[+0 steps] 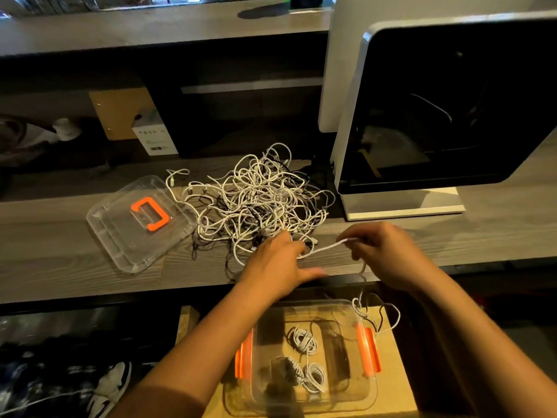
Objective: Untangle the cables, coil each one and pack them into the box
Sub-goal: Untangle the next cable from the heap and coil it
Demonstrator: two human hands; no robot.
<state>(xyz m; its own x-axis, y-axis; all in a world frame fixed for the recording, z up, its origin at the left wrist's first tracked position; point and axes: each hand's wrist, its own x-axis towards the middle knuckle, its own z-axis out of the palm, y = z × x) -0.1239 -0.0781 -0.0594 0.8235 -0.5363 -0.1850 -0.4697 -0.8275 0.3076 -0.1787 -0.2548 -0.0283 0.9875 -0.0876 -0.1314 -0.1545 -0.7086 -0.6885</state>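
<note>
A big tangle of white and dark cables (256, 197) lies on the wooden desk (60, 251). My left hand (277, 263) rests at the tangle's near edge and grips one white cable (324, 248). That cable runs tight to my right hand (382, 251), which pinches it; its loose end hangs down past the desk edge. Below, a clear box with orange latches (366, 351) sits on a cardboard carton and holds a few coiled white cables (304, 342). The box's clear lid with an orange handle (141, 221) lies on the desk to the left.
A white machine with a dark window (437, 116) stands at the right rear of the desk, close to the tangle. A small white carton (153, 137) and brown cardboard sit behind. Shoes (108, 387) lie on the floor at the lower left.
</note>
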